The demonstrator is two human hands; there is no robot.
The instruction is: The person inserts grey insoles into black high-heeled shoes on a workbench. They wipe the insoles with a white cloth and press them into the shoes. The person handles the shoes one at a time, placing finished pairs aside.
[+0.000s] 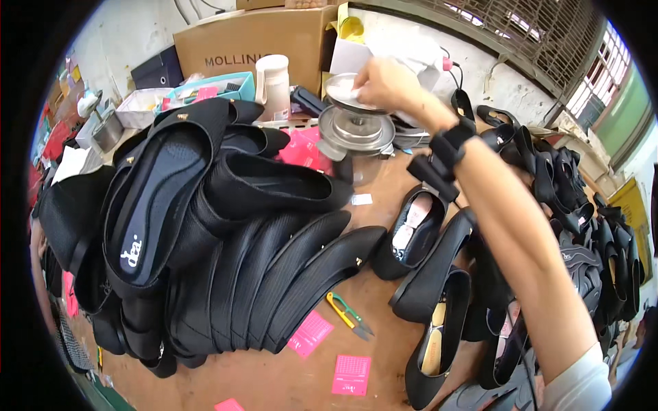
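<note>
**Right hand (391, 83) bent over the upper metal dish (334, 96)**

The upper metal dish sits toward the back of the brown worktable (274, 387), above a wider metal tier (329, 140). Something white shows in the dish beside the fingertips, too washed out to identify. Behind it, a white box (347, 56) has a yellow roll-like thing (351, 29) at its top. To the left stands a pale lidded jug (273, 92), its contents hidden. Farther left, a teal tray (248, 85) holds pink pieces and a dark object, next to a whitish tray (140, 108). A large cardboard box (250, 46) stands behind them.

The right arm extends from the lower right corner, where a pale sleeve (582, 383) ends near the elbow, up and leftward across the shoes. A black strap with a dark device (449, 147) circles the wrist. The hand is over the dish's right side, back upward, fingers curled down toward its inside; whether the fingertips meet or grip anything cannot be told.

Black shoes (288, 181) are heaped on the left, with more black shoes (428, 233) beneath the forearm. Yellow-and-green snips (348, 315) lie between them, near pink cards (351, 375).
</note>
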